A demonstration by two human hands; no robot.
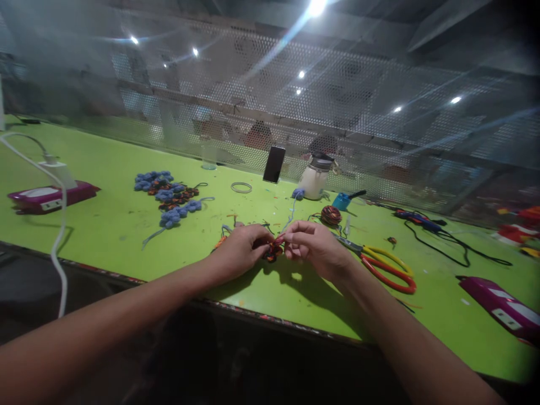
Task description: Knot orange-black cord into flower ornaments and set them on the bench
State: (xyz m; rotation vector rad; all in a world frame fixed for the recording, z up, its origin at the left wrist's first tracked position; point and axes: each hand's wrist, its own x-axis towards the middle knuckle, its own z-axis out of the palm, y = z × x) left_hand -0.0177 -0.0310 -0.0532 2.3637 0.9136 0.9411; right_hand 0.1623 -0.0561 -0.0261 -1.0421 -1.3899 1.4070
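Near the table's front edge, my left hand (242,250) is closed on a dark crochet piece (272,253) flecked with orange and red. My right hand (314,244) pinches reddish yarn at the top of that piece; whether a hook is in the fingers I cannot make out. An orange and grey-blue bit of crochet shows partly behind my left hand. Light blue yarn (292,212) runs from a small blue ball (298,194) down toward my right hand. A dark multicoloured yarn ball (331,215) lies beyond it. Scissors (388,267) with yellow and red handles rest beside my right forearm.
Blue and dark crocheted flowers (175,197) lie at left. Purple power strips (54,197) sit at both sides, a white cable hanging over the edge. A phone (274,164), a jug (314,177), a ring (241,187) and a blue container (342,201) stand farther back, before a perforated screen.
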